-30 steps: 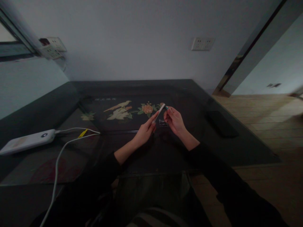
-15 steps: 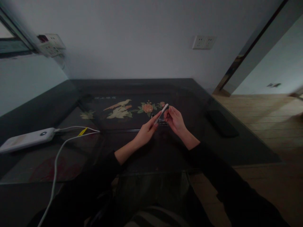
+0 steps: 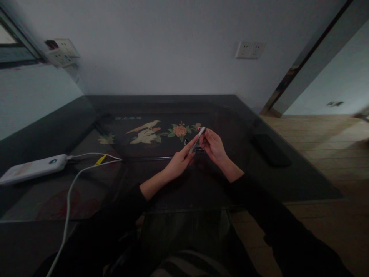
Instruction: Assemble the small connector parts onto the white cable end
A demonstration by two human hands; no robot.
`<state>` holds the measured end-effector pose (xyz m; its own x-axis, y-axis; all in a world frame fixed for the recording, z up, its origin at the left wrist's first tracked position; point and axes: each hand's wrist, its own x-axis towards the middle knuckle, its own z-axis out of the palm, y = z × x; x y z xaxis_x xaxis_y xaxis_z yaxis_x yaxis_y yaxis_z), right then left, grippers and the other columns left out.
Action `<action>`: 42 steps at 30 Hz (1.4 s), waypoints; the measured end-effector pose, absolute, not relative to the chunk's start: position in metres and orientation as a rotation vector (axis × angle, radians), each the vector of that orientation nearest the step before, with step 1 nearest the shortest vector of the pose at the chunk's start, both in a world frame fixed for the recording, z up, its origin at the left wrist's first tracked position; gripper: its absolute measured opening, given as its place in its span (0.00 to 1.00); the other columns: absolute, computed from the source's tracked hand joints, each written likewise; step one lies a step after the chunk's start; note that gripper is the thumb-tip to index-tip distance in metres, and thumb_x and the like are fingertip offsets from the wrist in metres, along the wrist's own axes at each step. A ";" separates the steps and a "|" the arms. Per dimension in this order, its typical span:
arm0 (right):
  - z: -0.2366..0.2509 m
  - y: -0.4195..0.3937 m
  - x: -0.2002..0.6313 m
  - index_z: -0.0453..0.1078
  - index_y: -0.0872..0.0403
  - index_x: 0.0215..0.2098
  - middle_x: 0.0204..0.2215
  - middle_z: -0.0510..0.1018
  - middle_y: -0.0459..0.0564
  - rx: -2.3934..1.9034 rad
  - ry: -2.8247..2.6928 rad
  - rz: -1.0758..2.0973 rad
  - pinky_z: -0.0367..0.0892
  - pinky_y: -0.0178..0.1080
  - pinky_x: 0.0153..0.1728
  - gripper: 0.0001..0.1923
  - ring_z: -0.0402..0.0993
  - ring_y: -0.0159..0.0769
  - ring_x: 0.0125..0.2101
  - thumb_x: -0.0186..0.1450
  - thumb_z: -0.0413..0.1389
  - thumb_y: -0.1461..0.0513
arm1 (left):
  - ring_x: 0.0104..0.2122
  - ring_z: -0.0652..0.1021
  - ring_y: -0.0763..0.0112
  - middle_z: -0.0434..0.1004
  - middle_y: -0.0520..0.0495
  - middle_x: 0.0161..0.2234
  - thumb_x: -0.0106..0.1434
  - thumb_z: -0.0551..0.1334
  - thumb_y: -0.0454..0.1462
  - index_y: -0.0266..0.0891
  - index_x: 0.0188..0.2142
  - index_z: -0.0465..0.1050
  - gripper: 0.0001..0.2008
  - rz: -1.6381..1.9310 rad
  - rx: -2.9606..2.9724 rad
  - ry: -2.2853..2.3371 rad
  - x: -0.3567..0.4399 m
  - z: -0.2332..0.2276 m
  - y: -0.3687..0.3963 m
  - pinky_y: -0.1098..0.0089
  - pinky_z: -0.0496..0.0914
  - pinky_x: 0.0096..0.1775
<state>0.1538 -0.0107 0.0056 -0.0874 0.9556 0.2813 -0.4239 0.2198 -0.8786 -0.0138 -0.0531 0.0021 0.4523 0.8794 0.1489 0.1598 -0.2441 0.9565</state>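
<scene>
My left hand (image 3: pixel 179 161) is closed around a slim, light-coloured flat object (image 3: pixel 199 134), which I see nearly edge-on; its exact kind does not show. It slants up and to the right, above the dark tabletop. My right hand (image 3: pixel 215 146) is at its upper end, fingers curled and pinched together beside a small dark spot. Whatever lies between those fingertips is too small to make out. Just behind and between the hands, a small shiny, clear-looking item (image 3: pixel 199 148) shows on the table, partly hidden by the fingers.
The dark glossy table (image 3: pixel 173 188) carries a bird-and-flower picture. A white power bank (image 3: pixel 37 168) with a white cable (image 3: pixel 69 196) and yellow tag (image 3: pixel 100 159) lies left. A black phone-like slab (image 3: pixel 271 151) lies right. Wall sockets (image 3: pixel 250 50) are beyond the table.
The slim object has tilted slightly in my left hand. My right hand stays almost in place, its fingers still pinched at the upper end.
</scene>
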 end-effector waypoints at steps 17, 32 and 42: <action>0.005 -0.010 0.153 0.73 0.53 0.37 0.20 0.67 0.41 -0.656 -1.098 1.307 0.56 0.33 0.20 0.19 0.59 0.25 0.20 0.58 0.62 0.47 | 0.21 0.60 0.77 0.58 0.56 0.22 0.69 0.52 0.36 0.43 0.70 0.43 0.32 0.955 1.678 0.857 -0.011 -0.013 -0.048 0.76 0.59 0.25; 0.006 -0.011 0.152 0.70 0.53 0.32 0.19 0.69 0.40 -0.620 -1.090 1.313 0.57 0.30 0.19 0.18 0.61 0.24 0.19 0.57 0.63 0.47 | 0.20 0.58 0.78 0.57 0.56 0.22 0.69 0.53 0.36 0.45 0.70 0.43 0.32 1.004 1.628 0.881 -0.012 -0.015 -0.045 0.78 0.55 0.23; 0.005 -0.012 0.151 0.74 0.53 0.36 0.20 0.67 0.40 -0.625 -1.065 1.329 0.57 0.32 0.21 0.18 0.59 0.25 0.20 0.58 0.63 0.48 | 0.21 0.60 0.78 0.59 0.55 0.22 0.69 0.52 0.34 0.43 0.70 0.43 0.32 0.959 1.650 0.811 -0.008 -0.011 -0.051 0.77 0.58 0.24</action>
